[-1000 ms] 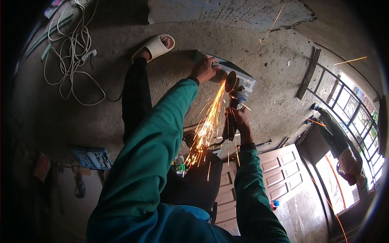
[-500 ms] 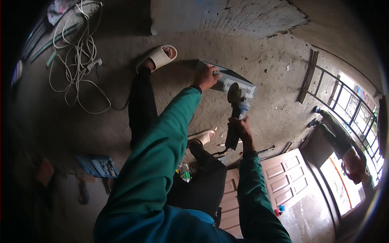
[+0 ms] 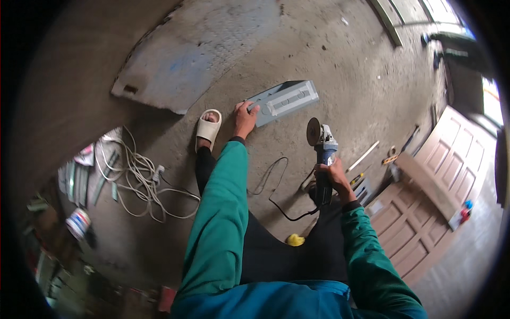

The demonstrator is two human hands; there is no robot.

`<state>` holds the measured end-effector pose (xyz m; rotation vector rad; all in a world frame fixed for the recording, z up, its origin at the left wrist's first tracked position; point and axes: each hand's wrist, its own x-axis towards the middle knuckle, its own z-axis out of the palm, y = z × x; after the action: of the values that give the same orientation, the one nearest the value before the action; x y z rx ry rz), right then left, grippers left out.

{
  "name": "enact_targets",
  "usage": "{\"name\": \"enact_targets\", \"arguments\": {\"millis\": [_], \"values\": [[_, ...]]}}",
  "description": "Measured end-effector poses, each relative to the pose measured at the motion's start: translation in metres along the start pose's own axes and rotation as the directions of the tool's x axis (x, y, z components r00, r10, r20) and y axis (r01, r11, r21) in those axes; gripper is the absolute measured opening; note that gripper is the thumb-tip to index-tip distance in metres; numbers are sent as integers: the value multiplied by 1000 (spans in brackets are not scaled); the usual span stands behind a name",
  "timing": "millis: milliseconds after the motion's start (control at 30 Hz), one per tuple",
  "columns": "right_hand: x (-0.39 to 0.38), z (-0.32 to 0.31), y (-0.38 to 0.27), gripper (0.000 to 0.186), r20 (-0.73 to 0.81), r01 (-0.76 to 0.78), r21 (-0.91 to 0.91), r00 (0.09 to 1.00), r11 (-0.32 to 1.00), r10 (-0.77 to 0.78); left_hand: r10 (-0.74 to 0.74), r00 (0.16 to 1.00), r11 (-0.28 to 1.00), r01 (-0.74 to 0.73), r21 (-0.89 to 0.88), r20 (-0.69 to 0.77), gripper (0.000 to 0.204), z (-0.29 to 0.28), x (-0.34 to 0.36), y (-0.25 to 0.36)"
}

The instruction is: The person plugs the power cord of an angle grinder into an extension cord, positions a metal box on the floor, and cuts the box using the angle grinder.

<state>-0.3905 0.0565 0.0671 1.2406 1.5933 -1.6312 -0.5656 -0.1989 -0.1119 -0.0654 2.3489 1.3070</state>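
My left hand (image 3: 245, 118) is closed over the near left end of a grey metal electrical box (image 3: 286, 104). Round knockout outlines and a paler strip show on the box's upward side. In my right hand (image 3: 334, 175) is an angle grinder (image 3: 325, 153), gripped round its dark body with its head pointing away from me. The grinder's disc (image 3: 314, 131) stands apart from the box, just to the near right of it. Whether the disc is spinning cannot be told. A black cord (image 3: 289, 216) runs from the tool's rear end across the floor.
A white extension cable (image 3: 139, 175) lies coiled at the left, near my sandalled foot (image 3: 208, 127). A worn sheet (image 3: 183, 58) leans at the far left. Brown panelled doors (image 3: 414, 212) with a plank on top lie right; another person's legs (image 3: 451, 48) show at far right.
My view has swung, shifting the surroundings. The grinder has drawn back from the box, and the box now shows more of its knockout side. Both hands keep their holds.
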Motion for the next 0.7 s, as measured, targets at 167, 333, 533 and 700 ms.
{"name": "enact_targets", "arguments": {"millis": [167, 333, 533, 700], "values": [[-8, 2, 40, 38, -48, 19, 185, 999, 983, -11, -19, 992, 970, -13, 242, 128, 42, -11, 7, -2], [-7, 10, 77, 40, -63, -18, 289, 997, 957, 38, -34, 983, 962, -16, 271, 179, 40, -20, 13, 3], [1, 8, 97, 44, -104, 31, 216, 995, 976, -8, -36, 981, 966, -15, 257, 192, 42, -19, 21, -12], [13, 4, 83, 48, -72, 94, 9, 993, 996, -93, -128, 973, 984, 100, 149, 191, 41, -13, 12, 2]]}}
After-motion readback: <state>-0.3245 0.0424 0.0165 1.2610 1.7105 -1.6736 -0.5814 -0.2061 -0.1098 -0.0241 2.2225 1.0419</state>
